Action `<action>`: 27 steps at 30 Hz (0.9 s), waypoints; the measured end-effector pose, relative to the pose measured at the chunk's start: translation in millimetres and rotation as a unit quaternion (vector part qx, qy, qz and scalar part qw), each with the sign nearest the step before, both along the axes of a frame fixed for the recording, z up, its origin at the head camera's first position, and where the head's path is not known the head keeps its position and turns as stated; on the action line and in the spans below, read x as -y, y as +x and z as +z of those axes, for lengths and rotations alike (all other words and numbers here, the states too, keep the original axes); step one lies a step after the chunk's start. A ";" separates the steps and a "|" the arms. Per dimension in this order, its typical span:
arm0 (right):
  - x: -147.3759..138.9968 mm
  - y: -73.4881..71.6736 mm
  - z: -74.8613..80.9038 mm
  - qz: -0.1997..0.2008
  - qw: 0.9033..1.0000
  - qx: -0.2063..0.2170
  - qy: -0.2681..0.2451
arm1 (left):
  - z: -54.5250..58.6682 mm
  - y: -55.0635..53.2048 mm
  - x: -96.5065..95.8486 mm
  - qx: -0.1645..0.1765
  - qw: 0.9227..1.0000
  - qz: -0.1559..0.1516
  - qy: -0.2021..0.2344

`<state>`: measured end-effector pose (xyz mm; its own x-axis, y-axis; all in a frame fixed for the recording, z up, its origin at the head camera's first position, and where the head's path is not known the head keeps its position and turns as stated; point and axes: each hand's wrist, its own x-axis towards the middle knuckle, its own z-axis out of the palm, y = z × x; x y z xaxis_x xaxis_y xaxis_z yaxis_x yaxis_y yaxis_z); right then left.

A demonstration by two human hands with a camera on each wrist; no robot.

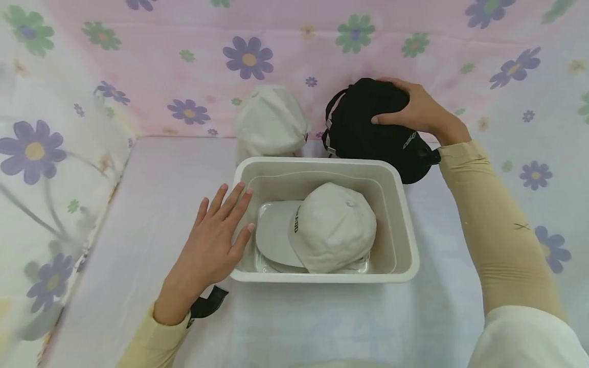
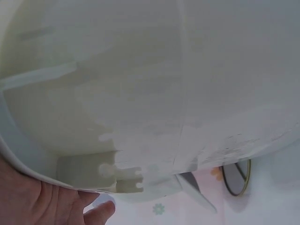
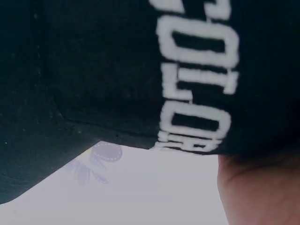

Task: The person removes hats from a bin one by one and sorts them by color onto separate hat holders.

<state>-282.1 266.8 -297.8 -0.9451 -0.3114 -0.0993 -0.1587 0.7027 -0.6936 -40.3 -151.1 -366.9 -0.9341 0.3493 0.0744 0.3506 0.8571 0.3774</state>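
Behind the bin, my right hand grips a black baseball cap by its crown, thumb on the near side and the other fingers mostly hidden behind it. White lettering shows on the black cap in the right wrist view. My left hand lies at the left rim of a whitish plastic bin, fingers spread and straight. Inside the bin sits an off-white cap, crown up, brim pointing left; part of another brim edge shows beneath it.
A second off-white cap stands behind the bin, left of the black one, near the flowered backdrop. The bin rests on a table with a pale cloth. Flowered cloth also hangs at both sides.
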 end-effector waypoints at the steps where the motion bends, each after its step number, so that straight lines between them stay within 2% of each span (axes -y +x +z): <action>1: -0.9 0.2 0.5 -0.004 1.000 0.004 0.006 | 0.1 0.1 -0.1 0.000 1.000 0.000 0.000; 9: -3.4 3.5 -0.8 -0.020 1.000 0.006 0.020 | 0.1 0.3 -1.5 -0.007 1.000 -0.005 0.002; 14: -5.9 12.4 -2.5 -0.018 0.999 -0.005 0.030 | 1.6 -0.9 -2.2 -0.031 0.999 -0.015 -0.035; 17: -8.8 22.8 -0.4 -0.008 0.999 0.004 0.040 | 9.1 -1.3 0.2 -0.043 0.996 -0.031 -0.065; 20: -13.5 37.1 4.8 -0.003 1.000 0.008 0.027 | 26.2 -2.0 2.9 -0.049 0.995 -0.064 -0.066; 22: -18.2 47.6 8.0 -0.008 1.000 0.005 0.009 | 40.9 -3.6 3.1 -0.059 0.993 -0.095 -0.041; 24: -23.8 58.1 9.2 -0.021 1.000 -0.004 -0.011 | 56.2 -7.2 0.5 -0.085 0.987 -0.135 0.011; 26: -29.8 66.6 6.9 -0.041 0.998 -0.013 -0.035 | 70.7 -12.6 -5.3 -0.118 0.975 -0.172 0.081; 27: -32.8 70.0 4.3 -0.053 0.997 -0.018 -0.047 | 77.4 -15.7 -9.5 -0.131 0.966 -0.187 0.124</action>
